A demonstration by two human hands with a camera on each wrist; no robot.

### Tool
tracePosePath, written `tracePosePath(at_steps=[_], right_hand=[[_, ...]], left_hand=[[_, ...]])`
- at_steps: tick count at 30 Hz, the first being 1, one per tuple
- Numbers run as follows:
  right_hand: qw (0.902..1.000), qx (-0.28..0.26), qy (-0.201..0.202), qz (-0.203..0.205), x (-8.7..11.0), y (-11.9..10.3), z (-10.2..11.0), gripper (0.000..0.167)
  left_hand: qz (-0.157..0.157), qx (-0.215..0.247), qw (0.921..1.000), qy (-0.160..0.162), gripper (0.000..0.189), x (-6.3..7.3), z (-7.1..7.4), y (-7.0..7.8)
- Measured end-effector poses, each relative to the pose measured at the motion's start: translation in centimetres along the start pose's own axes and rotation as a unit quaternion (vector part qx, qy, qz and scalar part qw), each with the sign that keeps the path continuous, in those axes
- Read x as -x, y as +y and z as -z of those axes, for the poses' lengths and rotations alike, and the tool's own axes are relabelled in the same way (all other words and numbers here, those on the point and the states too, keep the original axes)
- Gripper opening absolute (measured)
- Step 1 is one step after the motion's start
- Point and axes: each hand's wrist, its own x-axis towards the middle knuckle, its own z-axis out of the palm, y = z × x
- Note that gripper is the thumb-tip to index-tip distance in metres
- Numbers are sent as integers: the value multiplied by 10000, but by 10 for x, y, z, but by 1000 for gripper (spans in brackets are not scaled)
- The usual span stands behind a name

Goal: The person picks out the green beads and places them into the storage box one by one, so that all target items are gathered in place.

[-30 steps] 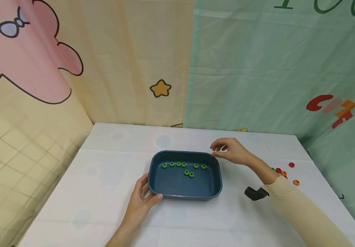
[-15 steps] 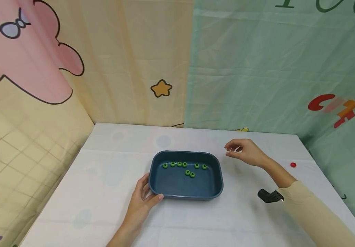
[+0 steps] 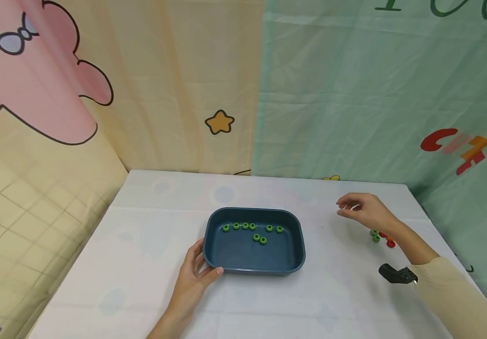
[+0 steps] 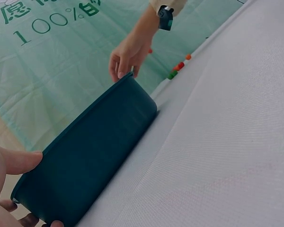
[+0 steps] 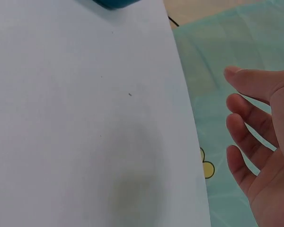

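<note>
A dark blue rectangular tray [image 3: 232, 254] stands on the white table in the head view. Several green beads [image 3: 252, 226] with holes lie inside it. My left hand [image 3: 190, 278] grips the tray's near left corner, thumb over the rim and fingers along the side. The left wrist view has that thumb on the rim [image 4: 80, 116] up close. To the tray's right, my right hand [image 3: 366, 211] hovers above the table, fingers loosely bent. Nothing shows between its fingers [image 5: 241, 127] in the right wrist view. Green beads [image 3: 376, 237] and red beads [image 3: 391, 244] lie near that wrist, partly hidden by the forearm.
The white cloth-covered table [image 3: 133, 245] ends at hanging printed cloths, yellow [image 3: 175, 84] on the left and green [image 3: 336, 94] on the right. A black device [image 3: 397, 274] sticks out at the right sleeve. In the left wrist view, small coloured beads [image 4: 181, 65] lie beyond the tray.
My right hand has moved right, from beside the tray's far right corner toward the loose beads, some of which its arm now covers. The left hand and tray have stayed put.
</note>
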Motion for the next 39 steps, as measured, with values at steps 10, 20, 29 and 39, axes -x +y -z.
tracePosePath(at_steps=[10, 20, 29, 39], right_hand=[[9970, 50, 80, -768, 23, 24, 12, 36], [9912, 107, 97, -1319, 47, 64, 19, 44], [9864, 118, -130, -1635, 68, 86, 20, 47], [9878, 392, -75, -1505, 75, 96, 1, 54]], left_hand=[[-6, -38, 10000, 5, 87, 0, 0, 0], [42, -42, 10000, 44, 88, 0, 0, 0], [75, -25, 10000, 38, 89, 0, -1, 0], [68, 19, 10000, 11, 90, -1, 0, -2]])
